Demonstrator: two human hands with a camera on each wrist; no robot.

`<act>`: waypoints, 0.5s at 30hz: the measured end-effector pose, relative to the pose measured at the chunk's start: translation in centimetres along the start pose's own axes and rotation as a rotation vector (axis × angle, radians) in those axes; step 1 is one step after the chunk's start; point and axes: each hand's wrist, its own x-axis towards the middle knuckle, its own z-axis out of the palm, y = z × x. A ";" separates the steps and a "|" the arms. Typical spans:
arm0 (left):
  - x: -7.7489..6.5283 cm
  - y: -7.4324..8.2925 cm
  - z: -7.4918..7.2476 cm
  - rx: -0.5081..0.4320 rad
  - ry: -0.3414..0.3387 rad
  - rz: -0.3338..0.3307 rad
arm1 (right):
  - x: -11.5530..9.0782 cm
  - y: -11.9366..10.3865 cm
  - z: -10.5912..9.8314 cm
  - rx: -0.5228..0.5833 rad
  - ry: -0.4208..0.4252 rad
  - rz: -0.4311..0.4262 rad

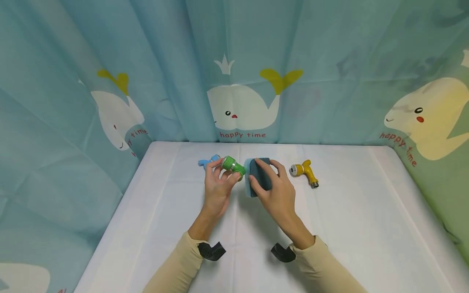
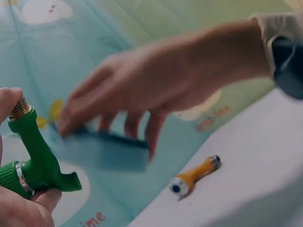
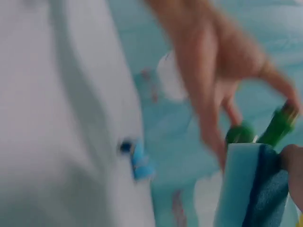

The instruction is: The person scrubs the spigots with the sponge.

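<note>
A green tap (image 1: 229,163) with a threaded brass end (image 2: 20,109) is held by my left hand (image 1: 216,193) above the table. In the left wrist view, the fingers pinch it between the brass end and the body. My right hand (image 1: 279,195) grips a two-layer sponge (image 1: 261,181), light blue on one side and dark blue on the other. The sponge's light side faces the tap's end in the head view; whether they touch, I cannot tell. The right wrist view is blurred and shows the sponge (image 3: 244,184) in front of the green tap.
A blue tap (image 1: 205,163) lies behind my left hand, partly hidden. To the right of my right hand lies a yellow tap (image 1: 307,173). The white table (image 1: 366,228) ends at a blue-green curtain (image 1: 176,81) with whale prints.
</note>
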 end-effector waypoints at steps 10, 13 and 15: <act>0.0 -0.1 0.2 0.048 -0.014 0.043 | -0.3 0.1 -0.3 0.016 0.011 -0.028; 0.0 -0.2 0.2 0.009 -0.007 0.023 | -0.5 -0.1 -0.2 0.083 0.018 -0.051; 0.1 -0.3 0.3 -0.025 -0.012 0.002 | -0.6 0.4 0.1 0.047 0.013 -0.053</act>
